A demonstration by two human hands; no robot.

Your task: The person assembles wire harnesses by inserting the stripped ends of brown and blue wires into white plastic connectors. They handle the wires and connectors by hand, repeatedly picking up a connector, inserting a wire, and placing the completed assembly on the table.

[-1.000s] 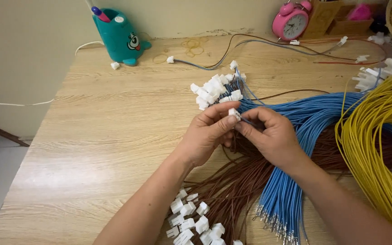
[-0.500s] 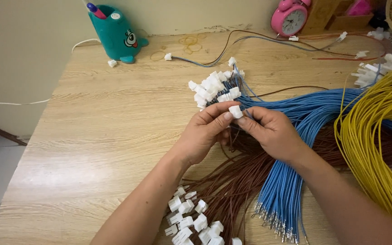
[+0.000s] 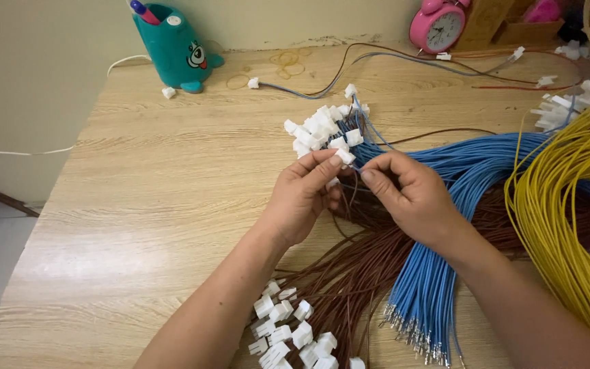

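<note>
A white plastic connector [image 3: 345, 156] is being pinched steady by the left hand [image 3: 302, 198] while a wire is being gripped by the right hand's [image 3: 411, 198] closed fingertips [image 3: 369, 175], aligned toward its socket.

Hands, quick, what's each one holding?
Left hand: pinching a small white connector.
Right hand: closed on thin wire by that connector.

Home workbench used for small-scale wire-harness assembly. Evidence: light wooden table [image 3: 138, 205] against plain wall; bundles of blue wires [image 3: 445, 260], brown wires [image 3: 349, 273], yellow wires [image 3: 568, 225]; loose white plastic connectors [image 3: 288, 335]. Domestic items: pink alarm clock [image 3: 437, 26], teal cartoon pen holder [image 3: 172, 44].
</note>
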